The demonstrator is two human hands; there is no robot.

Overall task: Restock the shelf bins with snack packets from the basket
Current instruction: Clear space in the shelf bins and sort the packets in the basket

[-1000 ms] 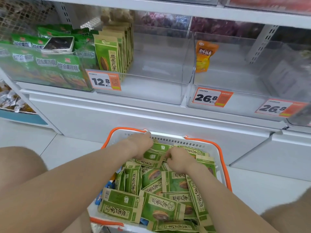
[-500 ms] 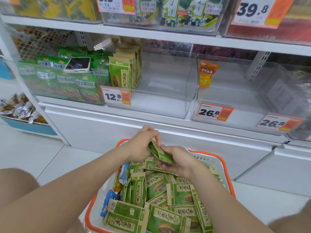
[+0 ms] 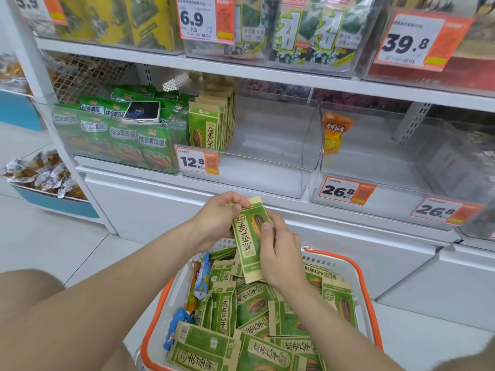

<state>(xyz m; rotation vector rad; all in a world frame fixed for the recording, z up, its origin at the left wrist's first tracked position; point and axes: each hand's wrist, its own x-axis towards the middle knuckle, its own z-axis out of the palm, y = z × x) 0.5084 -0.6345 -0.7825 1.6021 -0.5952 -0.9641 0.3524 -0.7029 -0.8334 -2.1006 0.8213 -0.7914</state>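
Note:
A green sunflower-seed packet (image 3: pixel 247 242) is held above the basket, printed face toward me, upside down. My left hand (image 3: pixel 217 219) pinches its top left edge and my right hand (image 3: pixel 281 250) grips its right side. Below lies the white basket with an orange rim (image 3: pixel 359 277), filled with several matching green packets (image 3: pixel 257 303). A clear shelf bin (image 3: pixel 267 183) marked 12.8 holds a row of the same packets (image 3: pixel 209 127) standing at its left end; most of that bin is bare.
Left of it a bin of green vegetable-crisp bags (image 3: pixel 120 140) has a phone (image 3: pixel 143 111) lying on top. To the right, a bin marked 26.8 holds one orange packet (image 3: pixel 334 132). Blue and orange snack packs (image 3: pixel 199 279) sit at the basket's left wall. My knee (image 3: pixel 29 290) is at lower left.
Both hands lifted a green packet out of the basket and turned it face toward me. The view tilted upward, showing the higher shelf.

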